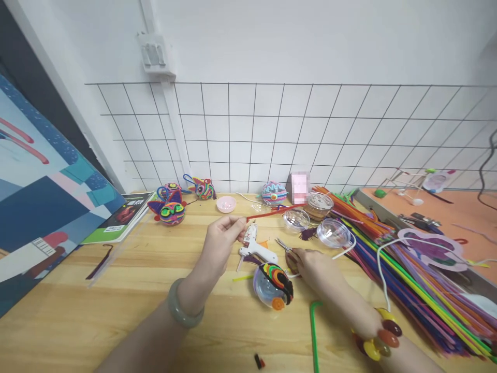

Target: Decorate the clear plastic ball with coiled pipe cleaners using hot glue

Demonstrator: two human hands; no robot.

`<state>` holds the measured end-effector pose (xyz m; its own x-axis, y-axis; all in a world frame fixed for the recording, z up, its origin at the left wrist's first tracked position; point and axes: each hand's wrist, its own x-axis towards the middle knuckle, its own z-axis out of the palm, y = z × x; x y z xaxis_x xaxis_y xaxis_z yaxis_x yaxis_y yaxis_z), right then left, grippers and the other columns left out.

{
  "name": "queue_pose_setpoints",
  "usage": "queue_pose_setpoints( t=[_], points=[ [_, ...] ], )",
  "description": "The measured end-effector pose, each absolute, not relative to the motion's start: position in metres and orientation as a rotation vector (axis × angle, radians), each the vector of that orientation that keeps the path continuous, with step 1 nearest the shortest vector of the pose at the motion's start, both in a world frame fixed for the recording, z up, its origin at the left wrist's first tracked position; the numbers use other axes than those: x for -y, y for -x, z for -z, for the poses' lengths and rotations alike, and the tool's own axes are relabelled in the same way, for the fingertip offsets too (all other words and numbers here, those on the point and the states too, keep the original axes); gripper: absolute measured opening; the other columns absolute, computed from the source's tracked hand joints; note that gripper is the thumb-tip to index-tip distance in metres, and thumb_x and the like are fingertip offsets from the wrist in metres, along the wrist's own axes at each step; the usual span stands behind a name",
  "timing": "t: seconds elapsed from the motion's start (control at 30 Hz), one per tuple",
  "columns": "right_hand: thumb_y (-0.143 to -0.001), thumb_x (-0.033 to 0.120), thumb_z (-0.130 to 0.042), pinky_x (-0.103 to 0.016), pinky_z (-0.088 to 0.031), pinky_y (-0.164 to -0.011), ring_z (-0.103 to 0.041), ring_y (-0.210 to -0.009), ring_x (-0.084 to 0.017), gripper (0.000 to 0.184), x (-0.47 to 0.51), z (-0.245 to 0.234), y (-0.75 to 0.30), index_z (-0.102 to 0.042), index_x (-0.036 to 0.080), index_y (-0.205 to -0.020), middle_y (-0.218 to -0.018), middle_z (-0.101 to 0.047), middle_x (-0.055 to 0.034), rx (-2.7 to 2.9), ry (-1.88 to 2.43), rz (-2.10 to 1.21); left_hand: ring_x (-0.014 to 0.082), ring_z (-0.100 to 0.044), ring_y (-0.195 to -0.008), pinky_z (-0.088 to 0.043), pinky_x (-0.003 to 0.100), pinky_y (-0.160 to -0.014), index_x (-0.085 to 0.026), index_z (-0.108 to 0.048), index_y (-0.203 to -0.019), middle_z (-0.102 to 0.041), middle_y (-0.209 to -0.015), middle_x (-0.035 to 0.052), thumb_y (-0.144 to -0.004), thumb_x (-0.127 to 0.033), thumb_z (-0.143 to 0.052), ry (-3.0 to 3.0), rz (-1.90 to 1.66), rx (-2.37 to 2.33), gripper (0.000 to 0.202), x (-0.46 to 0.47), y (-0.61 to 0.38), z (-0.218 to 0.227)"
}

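Observation:
My left hand (222, 239) pinches one end of a red pipe cleaner (267, 213), which stretches to the right above the table. My right hand (315, 265) is closed around the handles of a pair of scissors (282, 244), their blades pointing up and left. Between the hands lies a white glue gun (258, 252). Just in front of it sits a clear plastic ball (267, 291), partly covered with coiled rainbow and black pipe cleaners, with an orange coil near its base.
Bundles of coloured pipe cleaners (419, 290) lie at the right beside an orange tray (477, 217). Clear half-shells (333, 233), a pink dish (226, 204) and finished pipe-cleaner balls (171, 212) stand farther back. A green pipe cleaner (314, 336) lies in front. A white cord crosses at right.

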<state>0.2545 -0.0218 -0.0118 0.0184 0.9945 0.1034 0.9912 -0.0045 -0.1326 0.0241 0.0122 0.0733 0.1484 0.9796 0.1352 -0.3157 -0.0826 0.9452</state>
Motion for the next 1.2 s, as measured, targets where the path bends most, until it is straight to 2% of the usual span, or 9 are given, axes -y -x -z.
queue_pose_setpoints(
  t=[0.1, 0.2, 0.3, 0.37, 0.53, 0.7, 0.83, 0.93, 1.2],
  points=[
    [-0.084, 0.026, -0.048, -0.028, -0.035, -0.054, -0.064, -0.064, -0.023, 0.019, 0.020, 0.020, -0.258, -0.063, 0.016, -0.078, -0.069, -0.068, -0.0110, 2.017, 2.085, -0.036, 0.0063, -0.047, -0.052, -0.040, 0.019, -0.051, -0.011, -0.064, -0.065, -0.055, -0.056, -0.0028, -0.065, -0.025, -0.073, -1.009, -1.272, -0.774, 0.017, -0.014, -0.025, -0.072],
    [-0.083, 0.030, -0.049, -0.029, -0.039, -0.056, -0.065, -0.067, -0.025, 0.021, 0.020, 0.025, -0.266, -0.062, 0.016, -0.092, -0.074, -0.069, -0.0108, 1.928, 2.030, -0.072, 0.0062, -0.049, -0.052, -0.042, 0.019, -0.051, -0.011, -0.065, -0.065, -0.057, -0.057, -0.0019, -0.063, -0.023, -0.076, -0.897, -1.240, -0.727, 0.017, -0.016, -0.027, -0.070],
    [-0.082, 0.029, -0.048, -0.031, -0.045, -0.058, -0.065, -0.068, -0.024, 0.034, 0.019, 0.030, -0.274, -0.054, 0.014, -0.112, -0.077, -0.068, -0.0088, 1.835, 1.939, -0.125, 0.0062, -0.052, -0.053, -0.043, 0.018, -0.052, -0.011, -0.066, -0.067, -0.060, -0.059, -0.0005, -0.063, -0.021, -0.077, -0.829, -1.200, -0.679, 0.016, -0.016, -0.027, -0.068],
    [-0.082, 0.027, -0.046, -0.031, -0.048, -0.061, -0.066, -0.070, -0.022, 0.039, 0.018, 0.031, -0.278, -0.048, 0.014, -0.119, -0.080, -0.068, -0.0073, 1.786, 1.848, -0.161, 0.0062, -0.053, -0.054, -0.043, 0.018, -0.053, -0.011, -0.067, -0.068, -0.061, -0.060, 0.0002, -0.063, -0.020, -0.077, -0.808, -1.179, -0.660, 0.015, -0.015, -0.028, -0.066],
    [-0.080, 0.025, -0.048, -0.033, -0.051, -0.077, -0.064, -0.085, -0.020, 0.040, 0.020, 0.021, -0.279, -0.046, 0.014, -0.119, -0.097, -0.065, -0.0102, 1.735, 1.609, -0.213, 0.0078, -0.058, -0.059, -0.048, 0.020, -0.060, -0.011, -0.068, -0.072, -0.066, -0.066, 0.0024, -0.064, -0.021, -0.078, -0.800, -1.131, -0.656, 0.016, -0.013, -0.029, -0.064],
    [-0.083, 0.031, -0.053, -0.034, -0.050, -0.078, -0.062, -0.083, -0.020, 0.040, 0.034, 0.004, -0.264, -0.051, 0.018, -0.120, -0.095, -0.065, -0.0074, 1.805, 1.448, -0.286, 0.0083, -0.060, -0.061, -0.049, 0.020, -0.061, -0.011, -0.068, -0.072, -0.067, -0.067, 0.0030, -0.065, -0.021, -0.078, -0.803, -1.107, -0.628, 0.016, -0.011, -0.029, -0.065],
    [-0.077, 0.036, -0.065, -0.033, -0.050, -0.081, -0.061, -0.092, -0.022, 0.051, 0.049, -0.005, -0.253, -0.051, 0.019, -0.122, -0.105, -0.063, -0.0083, 1.869, 1.319, -0.474, 0.0080, -0.060, -0.061, -0.049, 0.020, -0.062, -0.010, -0.068, -0.074, -0.067, -0.068, 0.0032, -0.066, -0.021, -0.077, -0.824, -1.047, -0.612, 0.016, -0.007, -0.033, -0.062],
    [-0.076, 0.035, -0.068, -0.032, -0.048, -0.084, -0.059, -0.098, -0.023, 0.049, 0.058, -0.008, -0.244, -0.052, 0.020, -0.120, -0.111, -0.062, -0.0084, 1.872, 1.239, -0.613, 0.0078, -0.059, -0.060, -0.048, 0.020, -0.062, -0.010, -0.068, -0.075, -0.067, -0.068, 0.0035, -0.066, -0.023, -0.078, -0.881, -0.953, -0.620, 0.018, -0.001, -0.039, -0.059],
    [-0.080, 0.034, -0.063, -0.033, -0.047, -0.084, -0.059, -0.094, -0.022, 0.036, 0.066, -0.019, -0.228, -0.053, 0.021, -0.112, -0.100, -0.064, -0.0053, 1.864, 1.155, -0.778, 0.0083, -0.056, -0.053, -0.043, 0.021, -0.056, -0.010, -0.067, -0.070, -0.065, -0.061, 0.0028, -0.058, -0.033, -0.081, -0.973, -0.825, -0.686, 0.029, 0.014, -0.053, -0.054]
  ],
)
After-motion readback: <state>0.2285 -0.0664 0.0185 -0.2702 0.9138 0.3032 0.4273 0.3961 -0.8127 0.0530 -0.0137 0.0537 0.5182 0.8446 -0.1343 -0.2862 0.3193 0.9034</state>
